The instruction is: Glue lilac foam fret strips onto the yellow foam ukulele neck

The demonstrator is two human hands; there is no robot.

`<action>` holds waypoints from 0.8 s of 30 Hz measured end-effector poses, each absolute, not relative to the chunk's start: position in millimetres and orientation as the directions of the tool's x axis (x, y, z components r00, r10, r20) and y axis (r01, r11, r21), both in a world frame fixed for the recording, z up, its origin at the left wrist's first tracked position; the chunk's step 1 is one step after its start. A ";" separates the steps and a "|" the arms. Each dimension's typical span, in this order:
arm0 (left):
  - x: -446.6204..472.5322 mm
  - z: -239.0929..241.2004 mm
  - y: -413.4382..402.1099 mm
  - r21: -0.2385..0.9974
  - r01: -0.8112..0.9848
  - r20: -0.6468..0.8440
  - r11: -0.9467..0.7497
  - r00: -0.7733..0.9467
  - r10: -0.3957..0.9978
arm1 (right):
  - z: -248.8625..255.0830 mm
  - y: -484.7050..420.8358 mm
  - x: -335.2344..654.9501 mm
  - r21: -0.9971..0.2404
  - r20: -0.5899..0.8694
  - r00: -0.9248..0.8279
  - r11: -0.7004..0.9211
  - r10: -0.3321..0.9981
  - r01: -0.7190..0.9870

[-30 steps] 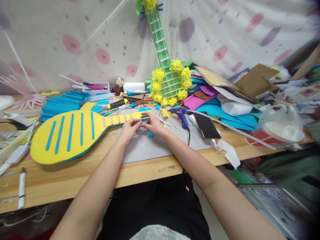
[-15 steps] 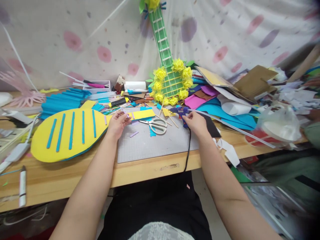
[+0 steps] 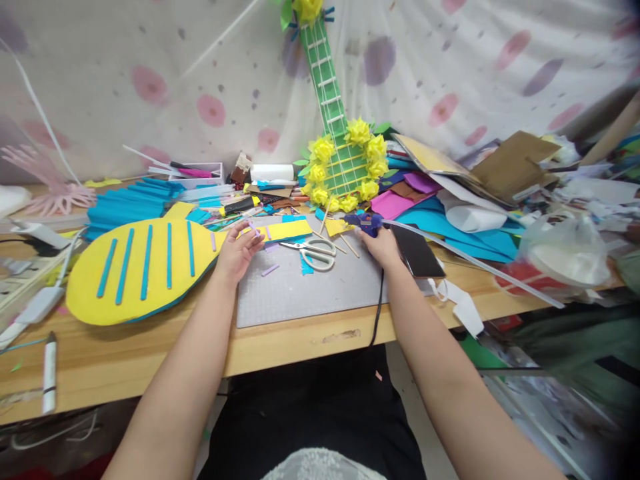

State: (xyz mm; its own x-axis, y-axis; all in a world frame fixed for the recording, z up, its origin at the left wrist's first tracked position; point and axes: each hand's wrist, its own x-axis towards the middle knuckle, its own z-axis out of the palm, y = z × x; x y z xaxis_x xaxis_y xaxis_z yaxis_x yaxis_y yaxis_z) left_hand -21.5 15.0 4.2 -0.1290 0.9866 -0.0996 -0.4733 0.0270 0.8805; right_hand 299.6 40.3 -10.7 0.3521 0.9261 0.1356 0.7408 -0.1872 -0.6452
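My right hand (image 3: 382, 248) is wrapped round the handle of a blue glue gun (image 3: 361, 221), with a long clear glue stick (image 3: 465, 255) reaching out behind it. Between the fingertips of my left hand (image 3: 238, 253) is a small purple strip (image 3: 255, 229), just over the narrow neck of a yellow and blue guitar-shaped cutout (image 3: 133, 307). Blue bars cross its wide body, and short purple strips lie on the neck. Pale-handled scissors (image 3: 319, 253) lie between my hands on the grey cutting mat (image 3: 310, 293). A loose purple strip (image 3: 271, 270) lies on the mat.
A green guitar with yellow flowers (image 3: 345, 167) leans against the curtain at the back. Phone-like black slab (image 3: 417, 250) lies right of my right hand. Coloured sheets (image 3: 465, 233) are piled at the right, and a white marker (image 3: 50, 373) lies at the left front.
My right hand has closed further round the glue gun's handle, and the gun has tipped lower towards the mat. My left hand stays by the neck with the purple strip.
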 end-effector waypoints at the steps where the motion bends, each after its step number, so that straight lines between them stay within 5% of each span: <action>1: -21.7 3.5 15.3 0.884 -0.466 -0.098 0.028 -0.126 0.987 | -12.3 41.2 302.4 -0.704 0.133 0.369 -0.175 0.920 0.689; 7: -21.0 -1.8 16.1 0.892 -0.452 -0.095 0.036 -0.108 0.990 | -12.4 46.8 310.3 -0.916 0.129 0.349 -0.023 0.928 0.401; 16: -17.2 -2.1 11.8 0.923 -0.375 -0.130 0.082 -0.102 0.986 | 27.3 38.2 245.0 -0.945 0.066 -0.190 0.122 0.980 0.305; 24: -19.0 -8.5 12.9 0.934 -0.346 -0.126 0.088 -0.090 0.988 | 7.9 27.7 206.0 -0.966 0.056 -0.346 0.138 0.937 0.218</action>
State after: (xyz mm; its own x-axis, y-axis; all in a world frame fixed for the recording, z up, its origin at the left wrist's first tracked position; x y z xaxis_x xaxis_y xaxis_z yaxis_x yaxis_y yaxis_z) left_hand -19.0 12.9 -8.5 -0.0899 0.9879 -0.1261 -0.3461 0.0877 0.9341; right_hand 206.0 27.7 7.9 -0.3458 0.9367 0.0556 0.2180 0.1379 -0.9662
